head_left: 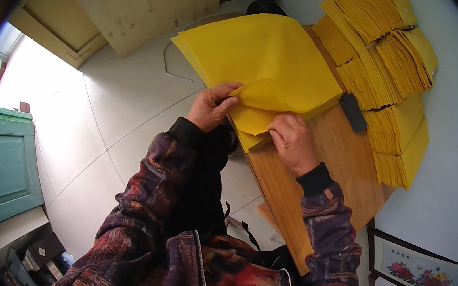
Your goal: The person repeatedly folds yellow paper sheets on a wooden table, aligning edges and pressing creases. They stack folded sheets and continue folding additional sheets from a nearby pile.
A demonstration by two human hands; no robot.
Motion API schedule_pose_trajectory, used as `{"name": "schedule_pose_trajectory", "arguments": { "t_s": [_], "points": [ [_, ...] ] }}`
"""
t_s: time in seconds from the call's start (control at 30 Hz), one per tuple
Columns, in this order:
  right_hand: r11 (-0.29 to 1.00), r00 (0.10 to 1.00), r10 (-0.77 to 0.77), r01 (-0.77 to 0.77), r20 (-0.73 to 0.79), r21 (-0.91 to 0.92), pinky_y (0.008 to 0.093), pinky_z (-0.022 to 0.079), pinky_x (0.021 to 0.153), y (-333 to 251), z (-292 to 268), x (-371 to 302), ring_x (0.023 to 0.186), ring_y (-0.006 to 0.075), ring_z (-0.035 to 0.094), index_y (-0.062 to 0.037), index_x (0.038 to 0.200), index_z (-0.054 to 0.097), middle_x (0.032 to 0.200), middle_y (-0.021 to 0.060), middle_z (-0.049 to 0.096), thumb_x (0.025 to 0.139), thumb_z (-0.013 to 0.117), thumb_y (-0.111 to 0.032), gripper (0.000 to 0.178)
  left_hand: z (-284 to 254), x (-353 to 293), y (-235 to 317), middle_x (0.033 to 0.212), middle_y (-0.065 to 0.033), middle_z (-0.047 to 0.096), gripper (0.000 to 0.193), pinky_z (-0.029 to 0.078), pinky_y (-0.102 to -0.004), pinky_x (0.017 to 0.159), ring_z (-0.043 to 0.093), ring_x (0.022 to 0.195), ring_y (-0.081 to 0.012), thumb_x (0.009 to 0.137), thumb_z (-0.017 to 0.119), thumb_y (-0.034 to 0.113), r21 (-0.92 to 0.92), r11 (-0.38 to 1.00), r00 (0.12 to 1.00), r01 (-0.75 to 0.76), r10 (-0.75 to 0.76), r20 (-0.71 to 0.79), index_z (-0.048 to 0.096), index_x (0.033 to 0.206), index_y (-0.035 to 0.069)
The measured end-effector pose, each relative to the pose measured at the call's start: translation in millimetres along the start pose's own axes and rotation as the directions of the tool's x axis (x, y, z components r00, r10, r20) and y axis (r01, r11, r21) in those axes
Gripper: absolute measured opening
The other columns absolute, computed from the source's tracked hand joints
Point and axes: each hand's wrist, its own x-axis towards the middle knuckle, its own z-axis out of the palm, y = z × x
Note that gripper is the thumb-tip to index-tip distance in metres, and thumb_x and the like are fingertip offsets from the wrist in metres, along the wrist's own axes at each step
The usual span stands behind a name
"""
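Note:
A thick stack of yellow paper sheets [252, 48] lies on the wooden table, its near corner toward me. My left hand [214, 106] pinches the left edge of the top yellow sheet [266, 94], thumb above, and this sheet bows upward. Below it, at the near corner, my right hand [291, 141] has its fingers closed on the edge of another yellow sheet [251, 121]. A gap shows between the two sheets. The fingertips of my right hand are partly hidden behind its knuckles.
Tall bundles of folded yellow paper [390, 65] stand along the table's right side by the wall. A dark grey block [353, 112] sits beside the stack. The wooden table [317, 171] has a bare near part. A green cabinet [4, 161] stands at left, a framed flower picture [416, 269] at lower right.

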Motion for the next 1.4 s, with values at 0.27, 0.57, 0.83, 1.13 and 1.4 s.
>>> {"name": "schedule_pose_trajectory", "arguments": {
  "t_s": [0.27,0.57,0.83,1.13,1.4],
  "points": [
    [0.985,0.993,0.112,-0.116,0.034,0.126,0.0347,0.046,0.075,3,-1,1,0.087,0.0299,0.056,-0.0023,0.085,0.059,0.087,0.0121,0.059,0.078,0.062,0.001,0.009,0,-1,2,0.108,-0.0043,0.063,0.023,0.046,-0.0226,0.068,0.057,0.080,-0.0100,0.093,0.059,0.009,0.000,0.996,0.996,0.084,-0.084,-0.007,0.062,0.113,-0.002],
    [0.857,0.946,0.288,-0.325,0.150,0.400,0.0277,0.045,0.071,7,-3,1,0.079,0.0155,0.056,-0.0010,0.084,0.059,0.083,0.0058,0.059,0.081,0.064,-0.002,0.006,-1,0,-1,0.116,-0.0075,0.062,0.022,0.046,-0.0264,0.084,0.058,0.097,-0.0146,0.093,0.058,0.009,0.001,1.000,1.000,0.012,-0.012,0.005,0.063,0.110,-0.003],
    [0.814,0.927,0.319,-0.374,0.195,0.444,0.0272,0.045,0.070,14,-4,1,0.078,0.0126,0.055,-0.0007,0.082,0.059,0.081,0.0036,0.060,0.081,0.066,-0.005,0.008,0,0,-2,0.116,-0.0090,0.062,0.023,0.044,-0.0277,0.090,0.058,0.102,-0.0164,0.092,0.058,0.008,0.001,1.000,1.000,0.027,-0.027,0.001,0.062,0.111,-0.004],
    [0.830,0.919,0.337,-0.393,0.204,0.395,0.0283,0.046,0.071,11,-7,3,0.077,0.0137,0.056,-0.0002,0.082,0.059,0.078,0.0046,0.060,0.081,0.064,-0.010,0.011,-2,2,-11,0.113,-0.0033,0.061,0.030,0.041,-0.0189,0.051,0.052,0.059,-0.0062,0.094,0.060,0.019,0.026,0.998,0.998,-0.064,0.064,0.017,0.062,0.118,0.001],
    [0.845,0.931,0.330,-0.365,0.155,0.392,0.0286,0.046,0.072,11,-4,2,0.077,0.0152,0.056,0.0001,0.083,0.059,0.080,0.0059,0.060,0.081,0.064,-0.009,0.011,-1,1,-7,0.116,-0.0045,0.061,0.028,0.041,-0.0187,0.051,0.051,0.058,-0.0063,0.095,0.058,0.019,0.035,0.999,1.000,0.011,-0.011,0.007,0.063,0.114,0.000]
  ]
}}
